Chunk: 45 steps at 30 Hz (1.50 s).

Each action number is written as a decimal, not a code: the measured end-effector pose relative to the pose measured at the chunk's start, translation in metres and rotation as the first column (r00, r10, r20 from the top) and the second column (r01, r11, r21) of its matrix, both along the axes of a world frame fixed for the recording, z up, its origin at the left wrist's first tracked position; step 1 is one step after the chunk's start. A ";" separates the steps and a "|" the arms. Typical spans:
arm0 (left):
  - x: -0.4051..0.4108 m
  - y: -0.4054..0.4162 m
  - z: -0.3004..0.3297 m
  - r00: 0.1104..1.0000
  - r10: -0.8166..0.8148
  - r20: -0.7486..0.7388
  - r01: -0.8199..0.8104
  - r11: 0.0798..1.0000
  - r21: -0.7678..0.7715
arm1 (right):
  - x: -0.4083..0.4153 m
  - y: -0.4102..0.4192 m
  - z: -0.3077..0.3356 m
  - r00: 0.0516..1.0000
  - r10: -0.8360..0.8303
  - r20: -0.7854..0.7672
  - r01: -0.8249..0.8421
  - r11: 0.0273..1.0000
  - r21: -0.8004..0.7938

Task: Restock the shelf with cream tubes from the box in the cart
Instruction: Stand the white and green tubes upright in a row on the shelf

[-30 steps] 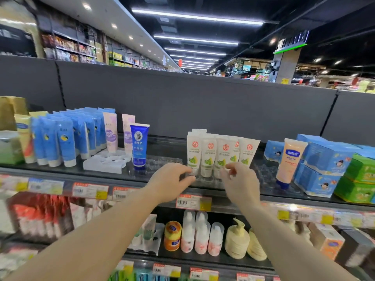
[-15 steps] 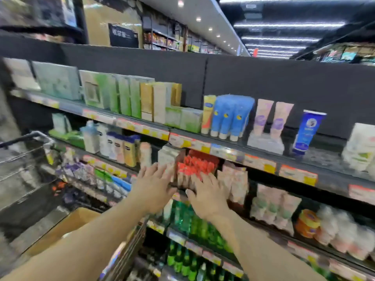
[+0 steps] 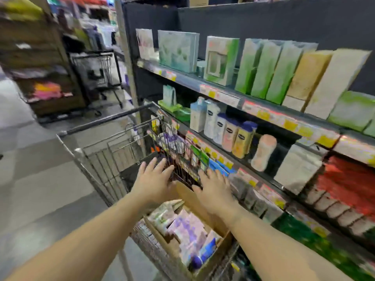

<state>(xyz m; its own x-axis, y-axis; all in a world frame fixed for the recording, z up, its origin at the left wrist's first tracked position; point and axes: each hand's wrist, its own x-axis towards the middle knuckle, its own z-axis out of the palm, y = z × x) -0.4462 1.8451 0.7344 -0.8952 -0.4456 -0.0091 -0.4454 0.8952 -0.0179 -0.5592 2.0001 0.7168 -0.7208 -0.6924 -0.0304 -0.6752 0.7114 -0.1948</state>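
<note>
My left hand (image 3: 153,180) and right hand (image 3: 214,191) are spread flat, holding nothing, above the box (image 3: 205,205) in the cart (image 3: 105,159). The cream tubes (image 3: 186,230) lie inside. They look light, soft and slippery, so I would pinch one around its middle.

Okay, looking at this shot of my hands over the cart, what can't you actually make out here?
All in the head view:
- Labels and price tags on the shelf: motion blur makes them unreadable.
- Tubes in the box: blurred; number and brand unclear.
- Box's near end: cut off by the bottom edge.
- Cart floor: partly hidden by left hand and right hand.
- Both hands open, empty; contact with the box flap can't be told.
</note>
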 end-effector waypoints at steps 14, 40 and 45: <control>-0.087 -0.164 -0.081 0.984 -0.130 0.121 0.113 0.984 0.139 | -0.072 -0.138 -0.085 0.963 -0.123 0.240 0.109 0.992 0.068; -0.160 -0.287 -0.337 0.853 -0.514 0.088 0.444 0.806 0.392 | -0.066 -0.277 -0.393 0.262 -0.731 0.630 0.804 0.527 0.276; -0.155 -0.301 -0.340 0.850 -0.524 0.048 0.472 0.799 0.373 | -0.077 -0.276 -0.389 0.068 -0.647 0.760 0.846 0.442 0.300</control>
<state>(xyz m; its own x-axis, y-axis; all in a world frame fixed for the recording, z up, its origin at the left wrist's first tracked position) -0.6008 1.5443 0.3940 -0.9692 0.1160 -0.2174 0.0479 0.9541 0.2957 -0.6366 1.7242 0.3277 -0.6186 0.1413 -0.7729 0.6586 0.6296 -0.4121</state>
